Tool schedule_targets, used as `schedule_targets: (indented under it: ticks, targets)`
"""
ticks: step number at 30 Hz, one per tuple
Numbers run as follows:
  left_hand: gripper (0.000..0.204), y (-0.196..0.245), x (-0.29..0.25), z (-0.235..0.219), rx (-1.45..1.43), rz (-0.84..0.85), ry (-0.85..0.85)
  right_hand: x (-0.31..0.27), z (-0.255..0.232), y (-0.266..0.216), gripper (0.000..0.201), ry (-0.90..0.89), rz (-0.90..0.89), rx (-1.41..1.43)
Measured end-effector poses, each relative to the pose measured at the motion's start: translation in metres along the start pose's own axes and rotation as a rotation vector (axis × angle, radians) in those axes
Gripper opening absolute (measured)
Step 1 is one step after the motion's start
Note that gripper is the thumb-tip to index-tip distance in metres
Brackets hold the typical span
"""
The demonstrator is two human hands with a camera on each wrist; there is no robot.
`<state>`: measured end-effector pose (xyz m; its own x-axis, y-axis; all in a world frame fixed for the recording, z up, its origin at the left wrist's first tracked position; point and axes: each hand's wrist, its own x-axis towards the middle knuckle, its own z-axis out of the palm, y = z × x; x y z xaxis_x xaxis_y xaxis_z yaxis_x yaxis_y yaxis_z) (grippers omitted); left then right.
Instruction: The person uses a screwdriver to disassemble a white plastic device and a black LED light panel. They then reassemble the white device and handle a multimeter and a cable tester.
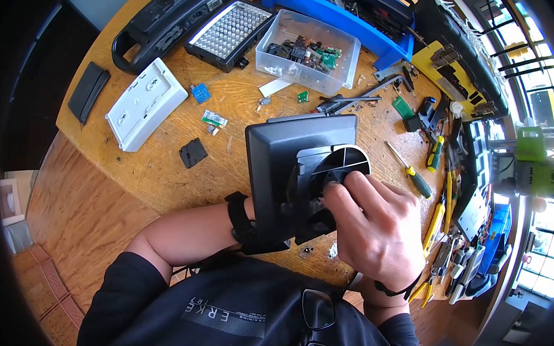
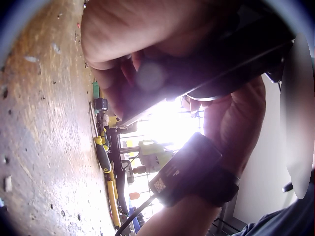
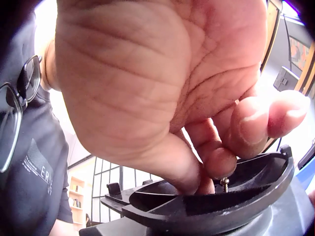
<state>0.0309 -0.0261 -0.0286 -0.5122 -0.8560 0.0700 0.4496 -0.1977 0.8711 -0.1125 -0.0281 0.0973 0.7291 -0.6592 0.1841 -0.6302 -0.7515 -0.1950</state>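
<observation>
A black plastic housing with a round ribbed base is held up over the table's near side. My left hand grips the housing from beneath; the housing hides it in the head view, where only the strapped forearm shows. My right hand reaches into the round base with thumb and fingers bent together. In the right wrist view a small screw stands at the right hand's fingertips, pinched at its upper end, inside the ribbed recess.
Beyond the housing stand a clear bin of parts, an LED panel and a blue tray. A white casing and small circuit boards lie left. Screwdrivers and pliers lie right.
</observation>
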Motion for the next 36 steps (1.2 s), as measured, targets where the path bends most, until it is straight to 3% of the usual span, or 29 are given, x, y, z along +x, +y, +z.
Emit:
schedule_targets:
  ticks: [2, 4, 8, 10, 11, 13, 17, 19, 23, 25, 26, 28, 29, 31, 36]
  targets:
    - [0.040, -0.001, -0.001, 0.001, 0.001, 0.000, 0.002, 0.000, 0.000, 0.000, 0.018, 0.005, 0.001, -0.026]
    - [0.041, -0.002, -0.002, 0.002, -0.216, -0.080, -0.001, 0.001, 0.004, -0.001, 0.020, 0.042, 0.009, -0.008]
    - [0.041, -0.005, 0.001, -0.002, -0.025, -0.009, -0.038, 0.002, 0.006, -0.002, 0.023, 0.084, 0.024, 0.002]
    - [0.042, -0.018, -0.001, -0.004, -0.376, -0.148, 0.011, 0.003, 0.007, -0.002, 0.023, 0.085, 0.028, 0.001]
    - [0.042, -0.022, -0.001, -0.007, -0.377, -0.148, 0.011, 0.003, 0.008, -0.002, 0.024, 0.087, 0.033, -0.001]
    - [0.042, -0.026, 0.001, -0.014, 0.058, 0.008, -0.054, 0.003, 0.007, -0.002, 0.023, 0.083, 0.038, 0.008]
    - [0.044, -0.020, 0.000, -0.005, -0.173, -0.080, -0.013, 0.000, 0.003, 0.003, 0.018, 0.002, 0.017, 0.014]
    - [0.046, -0.010, 0.001, -0.003, 0.028, -0.022, -0.055, -0.001, 0.005, 0.005, 0.018, 0.013, 0.015, 0.024]
    - [0.046, 0.016, -0.001, 0.007, -0.008, -0.121, 0.030, -0.001, 0.007, 0.005, 0.017, 0.060, 0.014, 0.047]
    - [0.047, 0.018, 0.000, 0.007, 0.253, 0.047, 0.002, -0.001, 0.005, 0.005, 0.017, 0.049, 0.016, 0.045]
    - [0.047, 0.015, 0.000, 0.007, 0.254, 0.048, 0.007, -0.001, 0.004, 0.004, 0.017, 0.041, 0.019, 0.041]
    - [0.047, 0.005, -0.002, 0.006, -0.192, -0.099, 0.028, -0.001, 0.005, 0.002, 0.017, 0.039, 0.014, 0.030]
    - [0.047, 0.007, -0.002, 0.007, -0.194, -0.100, 0.030, -0.001, 0.005, 0.002, 0.017, 0.039, 0.013, 0.016]
    - [0.047, 0.014, -0.001, 0.009, -0.015, -0.017, 0.038, -0.001, 0.005, 0.003, 0.018, 0.048, 0.017, 0.009]
    - [0.047, 0.014, 0.004, 0.006, 0.047, -0.016, 0.041, 0.000, 0.003, 0.003, 0.018, 0.074, 0.004, 0.000]
